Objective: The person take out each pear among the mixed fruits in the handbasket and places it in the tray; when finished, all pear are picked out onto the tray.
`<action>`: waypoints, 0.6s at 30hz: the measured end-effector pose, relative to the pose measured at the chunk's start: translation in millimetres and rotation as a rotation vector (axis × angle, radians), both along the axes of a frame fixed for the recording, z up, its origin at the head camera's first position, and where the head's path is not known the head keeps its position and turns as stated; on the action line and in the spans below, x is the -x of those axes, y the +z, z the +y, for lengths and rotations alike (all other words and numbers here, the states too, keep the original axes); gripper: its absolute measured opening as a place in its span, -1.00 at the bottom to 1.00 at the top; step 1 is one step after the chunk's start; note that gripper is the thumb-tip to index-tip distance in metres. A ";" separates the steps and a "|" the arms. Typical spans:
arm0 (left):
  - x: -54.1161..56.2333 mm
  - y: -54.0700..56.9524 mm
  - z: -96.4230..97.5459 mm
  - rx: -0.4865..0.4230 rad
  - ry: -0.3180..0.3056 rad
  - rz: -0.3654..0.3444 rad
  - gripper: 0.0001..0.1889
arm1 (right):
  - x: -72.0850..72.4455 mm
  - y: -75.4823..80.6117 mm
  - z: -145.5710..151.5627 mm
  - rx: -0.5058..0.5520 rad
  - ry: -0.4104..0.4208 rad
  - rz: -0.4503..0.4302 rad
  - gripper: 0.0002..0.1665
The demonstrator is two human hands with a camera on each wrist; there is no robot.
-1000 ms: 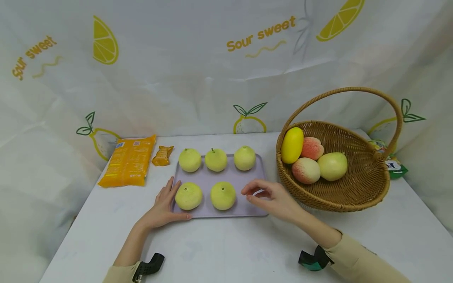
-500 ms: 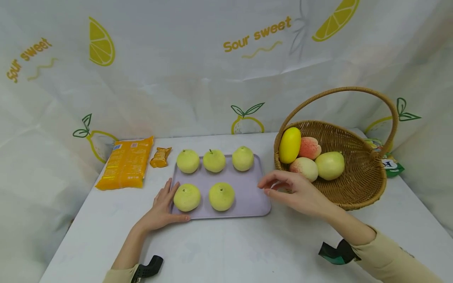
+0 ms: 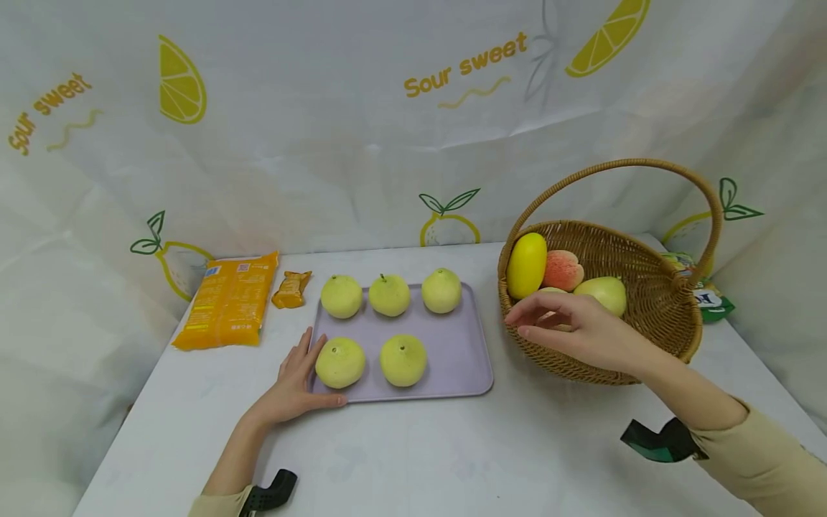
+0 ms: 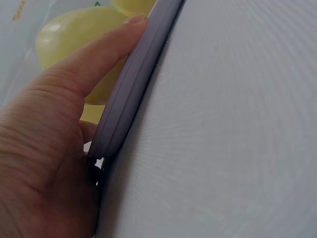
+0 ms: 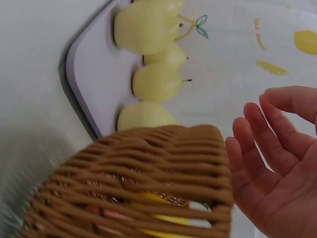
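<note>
My left hand [image 3: 293, 380] touches the near left corner of a lilac tray [image 3: 455, 352]. Its thumb lies along the tray's front rim and its fingers along the left side; the left wrist view has the thumb tip on the rim. Three round yellow-green pears [image 3: 390, 294] form the tray's back row, and two pears [image 3: 403, 360] sit in front, towards the left. My right hand [image 3: 581, 332] hovers at the near left side of a wicker basket [image 3: 659, 309], fingers loosely bent around nothing. Partly behind that hand are a peach and a pale green pear [image 3: 604, 293].
The basket's tall handle [image 3: 620, 165] arches over it. Inside are a yellow oval fruit [image 3: 526, 266] and a reddish peach [image 3: 563, 271]. A green packet [image 3: 713, 301] lies behind it. An orange bag [image 3: 227, 301] and small orange packet [image 3: 292, 289] lie left of the tray.
My right hand has moved right, from over the tray's right part to the basket's near side. The left hand stays at the tray corner, and the pears keep their places.
</note>
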State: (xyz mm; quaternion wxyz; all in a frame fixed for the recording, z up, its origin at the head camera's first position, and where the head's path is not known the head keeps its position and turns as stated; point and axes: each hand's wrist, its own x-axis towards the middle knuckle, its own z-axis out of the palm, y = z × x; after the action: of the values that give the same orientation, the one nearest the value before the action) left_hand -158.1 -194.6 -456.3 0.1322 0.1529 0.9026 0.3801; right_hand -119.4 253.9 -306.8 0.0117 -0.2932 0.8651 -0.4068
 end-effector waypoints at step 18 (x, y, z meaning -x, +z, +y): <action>-0.3 -0.6 -0.5 -0.005 0.006 -0.019 0.23 | 29.6 39.8 46.7 -0.243 0.032 -0.042 -0.73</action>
State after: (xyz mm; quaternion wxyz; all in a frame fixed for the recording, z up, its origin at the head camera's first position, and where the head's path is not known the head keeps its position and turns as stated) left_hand -157.8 -195.0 -456.9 0.1392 0.1471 0.9008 0.3840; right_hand -148.9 300.6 -267.0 0.0718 -0.2946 0.9028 -0.3050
